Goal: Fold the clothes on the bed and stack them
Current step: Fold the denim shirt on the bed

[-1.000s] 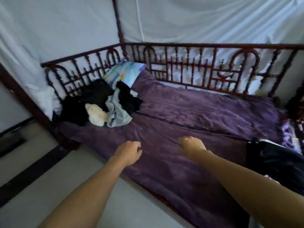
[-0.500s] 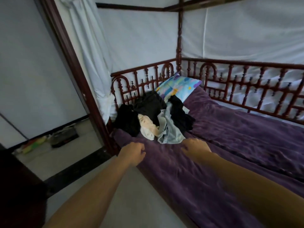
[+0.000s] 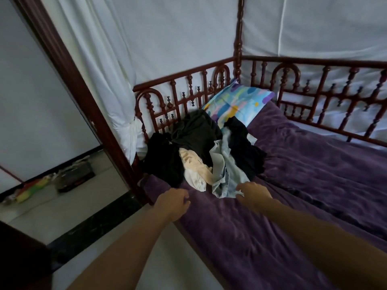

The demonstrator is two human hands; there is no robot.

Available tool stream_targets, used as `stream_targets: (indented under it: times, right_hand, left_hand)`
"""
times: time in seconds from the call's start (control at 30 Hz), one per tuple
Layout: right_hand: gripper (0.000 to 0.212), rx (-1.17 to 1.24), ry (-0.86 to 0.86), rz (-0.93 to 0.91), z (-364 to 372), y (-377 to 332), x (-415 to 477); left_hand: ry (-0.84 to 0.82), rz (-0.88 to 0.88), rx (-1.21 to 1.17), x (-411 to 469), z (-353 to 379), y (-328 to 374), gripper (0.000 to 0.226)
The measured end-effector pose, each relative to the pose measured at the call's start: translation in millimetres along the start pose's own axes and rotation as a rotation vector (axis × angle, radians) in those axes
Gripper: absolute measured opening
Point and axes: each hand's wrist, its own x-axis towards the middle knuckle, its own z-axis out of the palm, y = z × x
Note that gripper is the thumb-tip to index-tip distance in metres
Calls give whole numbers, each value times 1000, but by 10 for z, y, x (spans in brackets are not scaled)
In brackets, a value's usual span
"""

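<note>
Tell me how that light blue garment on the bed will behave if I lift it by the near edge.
Probably floppy: the light blue garment lies crumpled in soft folds, so it should droop from the right hand. Likely light, as the cloth looks thin. It may drag the cream garment and black garment, since both lie against it.

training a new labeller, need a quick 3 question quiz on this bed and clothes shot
1. True or false: the left hand holds a garment.
2. Which garment is the right hand touching? A cream garment, B light blue garment, C black garment.
3. What colour is the blanket under the clothes pile?
Key: 1 false; 2 B; 3 purple.
</note>
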Motion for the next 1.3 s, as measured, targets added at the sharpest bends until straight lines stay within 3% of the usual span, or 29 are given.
stream_targets:
  times: [0.3,0.7,1.07,1.2,1.3]
  right_hand:
    - [32,24,-143,138,212,-37,1243]
    - [34,238,-279,606,979,-255,2256]
    - [42,380,-314,850,1894,131,2511]
    - [56,473,-255,888,2285,327,2808]
    - [74,549,-231,910,2580,452,2989]
  left_hand:
    - [-116,-4,-29,1188,-18,-837,26]
    - [-385,309,23,3222,258,-1801,28]
    - [-560,606,172,4185,1279,-1128,30]
    - [-486,793,338,4505,1721,-746,37]
    - [-421,941,398,4840,2067,-404,58]
